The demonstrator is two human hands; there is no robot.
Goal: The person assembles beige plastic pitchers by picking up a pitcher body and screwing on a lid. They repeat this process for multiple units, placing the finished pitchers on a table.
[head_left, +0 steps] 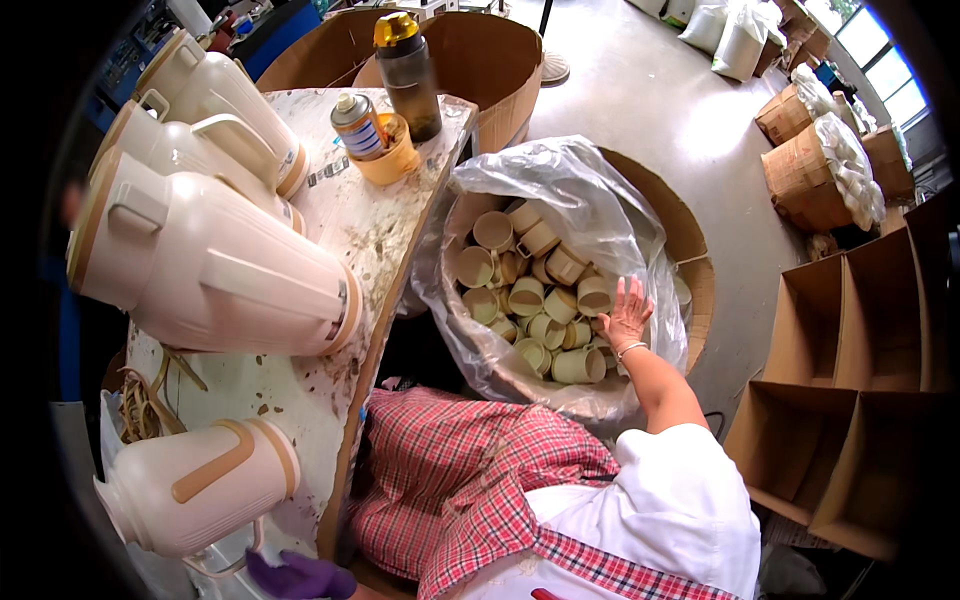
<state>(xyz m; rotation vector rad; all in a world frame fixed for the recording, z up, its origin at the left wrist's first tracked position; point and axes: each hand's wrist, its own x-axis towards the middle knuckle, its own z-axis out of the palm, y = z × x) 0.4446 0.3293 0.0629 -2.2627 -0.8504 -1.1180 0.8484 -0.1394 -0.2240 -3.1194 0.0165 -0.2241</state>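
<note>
My right hand [627,315] is bare, with a bracelet at the wrist. Its fingers are spread over the right side of a heap of cream handled cups [545,295], holding none. The cups fill a round cardboard bin [692,265] lined with clear plastic [560,180]. At the lower left, my left hand [300,577] wears a purple glove and is partly cut off by the frame edge. Its fingertips are by the thin loop handle of a cream jug [205,485] with a tan grip; whether they grip it is unclear.
Larger cream jugs [220,265] stand on the stained white worktable [345,215]. Behind them are a spray can [358,128] in a tan cup [390,160] and a yellow-capped bottle [410,85]. A divided cardboard box [800,440] is at the right, with filled cartons [820,180] beyond.
</note>
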